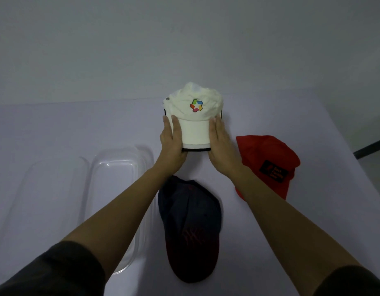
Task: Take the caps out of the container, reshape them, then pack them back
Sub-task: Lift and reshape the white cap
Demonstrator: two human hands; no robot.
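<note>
Cream-white cloth makes up the cap (195, 122) in hand, which sits on the lilac table (77, 129) at the far middle, well apart from the clear plastic container (118, 149) to the near left. The left hand (171, 138) and right hand (220, 138) flank its brim, fingers nearly straight along the two side edges and pressing inward, palms cupping the front corners. A black edge shows under the brim; it may be trim or something lying beneath, and the view does not settle which. The crown looks soft and crumpled, light, likely to collapse under any squeeze, so it is a poor place to grip. The brim looks stiffer and should spring back when bent, so its side edges are the sensible hold for curving it. Nothing here seems fragile or slippery. A navy cap (191, 221) lies nearer, between the forearms, and a red cap (268, 159) rests just right of the right wrist, both outside the container.
</note>
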